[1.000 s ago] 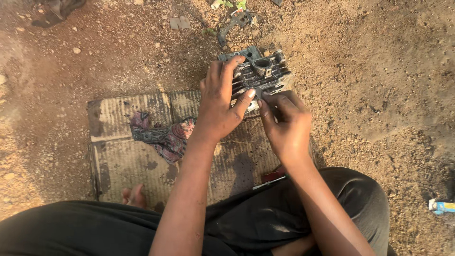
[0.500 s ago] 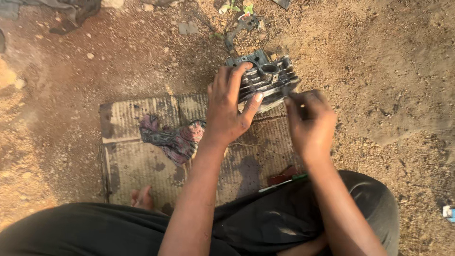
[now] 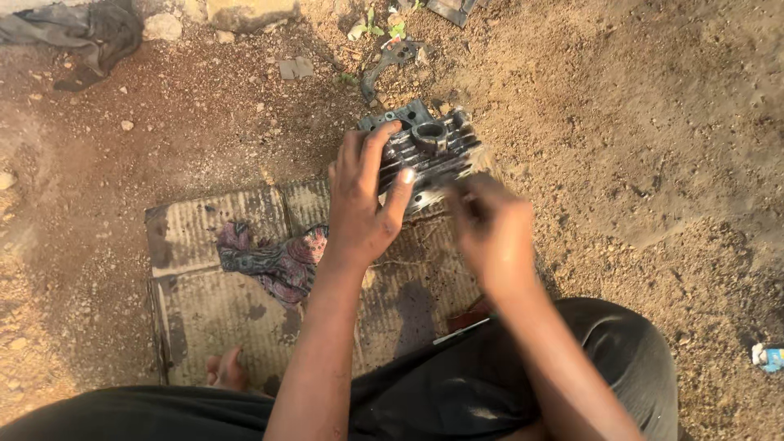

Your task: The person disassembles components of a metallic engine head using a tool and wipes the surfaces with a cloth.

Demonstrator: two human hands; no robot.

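A dark, greasy finned engine cylinder block (image 3: 430,149) rests at the far edge of a worn cardboard sheet (image 3: 204,269) on dirt ground. My left hand (image 3: 362,202) grips the block from its left side, fingers over the fins, thumb on the near face. My right hand (image 3: 490,231) is blurred by motion at the block's near right corner, fingers curled; whether it holds anything small is unclear.
A patterned dirty rag (image 3: 273,255) lies on the cardboard. A bent metal part (image 3: 384,61) and scraps lie beyond the block. Grey cloth (image 3: 77,33) sits at top left, a small blue-white item (image 3: 766,357) at right. My dark-trousered knees (image 3: 604,351) fill the bottom.
My right hand swept out to the block's right side, then came back to the near right corner, now blurred. My left hand kept its grip on the block.
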